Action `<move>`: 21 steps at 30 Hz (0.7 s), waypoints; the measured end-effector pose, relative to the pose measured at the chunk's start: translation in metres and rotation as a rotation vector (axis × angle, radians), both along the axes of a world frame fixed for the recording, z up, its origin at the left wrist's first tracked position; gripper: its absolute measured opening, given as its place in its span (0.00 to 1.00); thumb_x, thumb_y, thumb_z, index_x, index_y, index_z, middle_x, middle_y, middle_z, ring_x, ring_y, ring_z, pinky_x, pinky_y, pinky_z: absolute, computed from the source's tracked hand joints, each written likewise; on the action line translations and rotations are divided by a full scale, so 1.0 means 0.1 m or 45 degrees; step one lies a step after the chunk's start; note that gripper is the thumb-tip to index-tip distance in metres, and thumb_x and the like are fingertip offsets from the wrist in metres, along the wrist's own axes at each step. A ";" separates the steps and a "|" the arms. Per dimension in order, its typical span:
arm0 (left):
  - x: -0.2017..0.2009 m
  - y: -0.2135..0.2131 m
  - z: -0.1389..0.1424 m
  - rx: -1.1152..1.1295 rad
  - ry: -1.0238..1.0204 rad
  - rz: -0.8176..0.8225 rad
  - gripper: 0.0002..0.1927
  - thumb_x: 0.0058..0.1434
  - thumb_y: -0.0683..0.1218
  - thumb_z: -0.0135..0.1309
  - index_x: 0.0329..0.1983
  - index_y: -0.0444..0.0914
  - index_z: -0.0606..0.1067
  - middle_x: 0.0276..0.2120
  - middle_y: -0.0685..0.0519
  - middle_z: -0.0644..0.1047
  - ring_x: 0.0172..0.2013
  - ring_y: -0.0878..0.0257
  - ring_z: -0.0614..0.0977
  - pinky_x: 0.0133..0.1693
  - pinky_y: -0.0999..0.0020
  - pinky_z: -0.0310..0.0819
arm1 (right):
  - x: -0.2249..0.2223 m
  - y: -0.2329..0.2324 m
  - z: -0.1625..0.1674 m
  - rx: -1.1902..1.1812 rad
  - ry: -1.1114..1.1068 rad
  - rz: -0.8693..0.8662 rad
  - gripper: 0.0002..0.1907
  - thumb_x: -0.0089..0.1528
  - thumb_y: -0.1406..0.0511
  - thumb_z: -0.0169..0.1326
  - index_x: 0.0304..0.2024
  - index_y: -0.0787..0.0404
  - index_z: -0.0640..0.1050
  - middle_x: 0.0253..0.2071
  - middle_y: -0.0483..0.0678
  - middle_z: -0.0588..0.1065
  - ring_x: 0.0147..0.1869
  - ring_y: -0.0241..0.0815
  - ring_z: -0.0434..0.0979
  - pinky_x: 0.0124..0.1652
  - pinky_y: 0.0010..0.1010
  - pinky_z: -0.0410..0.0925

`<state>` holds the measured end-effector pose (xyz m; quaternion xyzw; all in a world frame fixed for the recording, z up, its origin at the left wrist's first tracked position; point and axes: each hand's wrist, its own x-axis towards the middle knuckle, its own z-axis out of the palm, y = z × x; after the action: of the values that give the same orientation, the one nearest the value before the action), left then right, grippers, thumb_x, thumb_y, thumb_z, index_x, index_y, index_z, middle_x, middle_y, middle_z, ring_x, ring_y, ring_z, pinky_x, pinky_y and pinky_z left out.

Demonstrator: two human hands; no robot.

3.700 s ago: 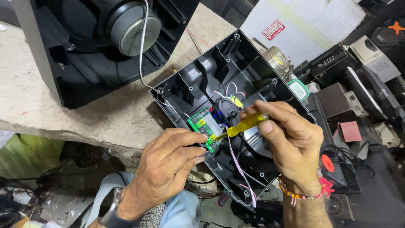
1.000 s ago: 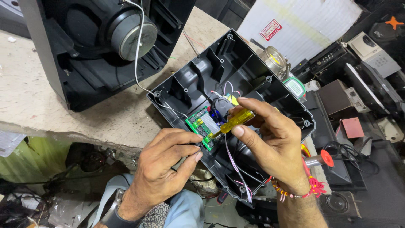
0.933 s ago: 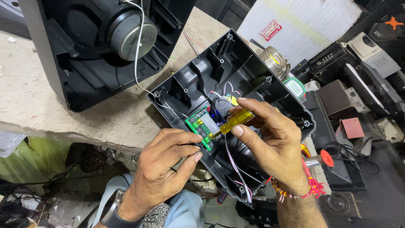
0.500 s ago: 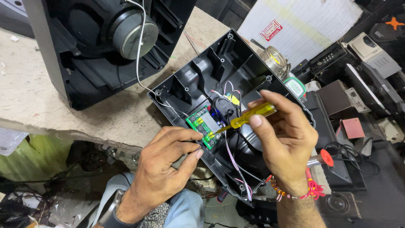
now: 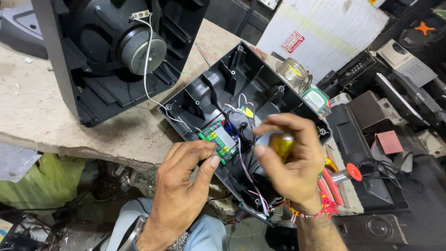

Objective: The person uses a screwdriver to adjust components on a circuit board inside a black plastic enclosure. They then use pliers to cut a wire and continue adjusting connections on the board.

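Right hand (image 5: 290, 162) clenched round yellow screwdriver handle (image 5: 282, 144) at frame centre – green circuit board (image 5: 219, 141) just left; left hand (image 5: 186, 186) below, fingers loosely curled, thumb touching board edge.

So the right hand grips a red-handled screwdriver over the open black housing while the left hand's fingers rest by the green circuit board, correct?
Not quite: the screwdriver handle in the right hand is translucent yellow, not red, as the head view shows. The rest holds: that hand is over the open black housing, and the left hand has its fingertips by the green circuit board.
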<state>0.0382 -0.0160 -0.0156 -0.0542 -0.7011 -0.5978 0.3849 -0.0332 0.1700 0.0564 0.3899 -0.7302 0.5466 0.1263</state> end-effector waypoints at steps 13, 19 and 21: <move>0.07 -0.03 0.06 -0.032 -0.084 0.030 0.08 0.63 0.45 0.59 0.38 0.35 0.79 0.40 0.53 0.83 0.43 0.57 0.83 0.48 0.62 0.73 | 0.09 -0.24 0.11 0.645 0.562 0.038 0.20 0.60 0.73 0.64 0.50 0.64 0.70 0.38 0.46 0.80 0.35 0.36 0.83 0.32 0.24 0.72; 0.05 -0.04 0.05 -0.104 -0.070 0.069 0.07 0.63 0.45 0.59 0.38 0.36 0.79 0.40 0.53 0.83 0.42 0.58 0.82 0.45 0.62 0.68 | 0.07 -0.27 0.09 0.732 0.482 -0.009 0.20 0.60 0.75 0.61 0.46 0.65 0.63 0.37 0.51 0.80 0.35 0.47 0.84 0.32 0.31 0.73; 0.04 -0.03 0.07 -0.120 -0.064 0.092 0.06 0.63 0.45 0.59 0.37 0.37 0.79 0.39 0.54 0.83 0.42 0.58 0.82 0.45 0.63 0.68 | 0.07 -0.28 0.12 0.724 0.423 0.041 0.19 0.60 0.76 0.58 0.45 0.65 0.61 0.38 0.52 0.80 0.36 0.47 0.85 0.33 0.31 0.74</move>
<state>0.0423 -0.0186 -0.0089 -0.0318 -0.7394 -0.5510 0.3857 -0.0265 0.1417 0.0686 0.5051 -0.8167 0.2515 0.1211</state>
